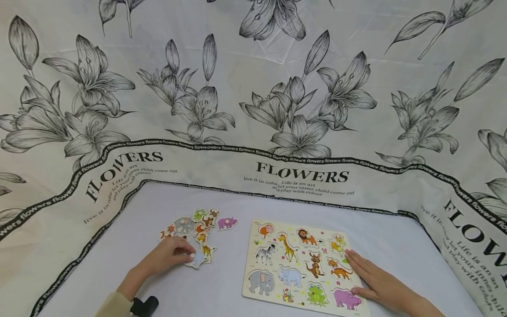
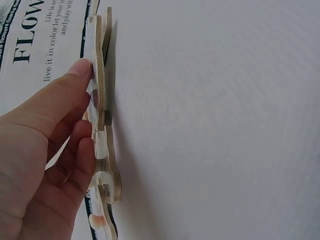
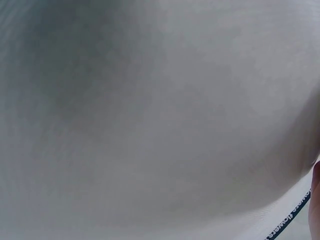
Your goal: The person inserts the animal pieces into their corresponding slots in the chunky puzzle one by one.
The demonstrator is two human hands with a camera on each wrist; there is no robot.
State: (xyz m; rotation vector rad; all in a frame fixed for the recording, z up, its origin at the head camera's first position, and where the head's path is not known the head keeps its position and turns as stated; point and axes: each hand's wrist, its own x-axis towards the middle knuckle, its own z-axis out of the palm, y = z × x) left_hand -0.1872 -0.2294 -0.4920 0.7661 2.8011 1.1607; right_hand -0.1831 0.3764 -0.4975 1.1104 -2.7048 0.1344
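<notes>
My left hand (image 1: 172,254) pinches the knob of a light-blue animal puzzle piece (image 1: 196,261), at the near end of a cluster of wooden pieces. In the left wrist view, the thumb and fingers of that hand (image 2: 55,125) meet the stacked pieces (image 2: 102,100), seen edge-on. Beside the blue piece lies a giraffe piece (image 1: 207,248). My right hand (image 1: 382,279) rests on the right edge of the wooden animal puzzle board (image 1: 273,233), fingers extended and thumb by the purple hippo (image 1: 346,299). Only a sliver of this hand (image 3: 315,205) shows in the right wrist view.
Other loose pieces lie beyond my left hand: a grey elephant (image 1: 184,225), a green frog (image 1: 200,215), a kangaroo (image 1: 210,219) and a purple hippo piece (image 1: 227,223). A white cloth (image 1: 222,290) covers the table. Flower-printed fabric (image 1: 222,163) rises behind and at both sides.
</notes>
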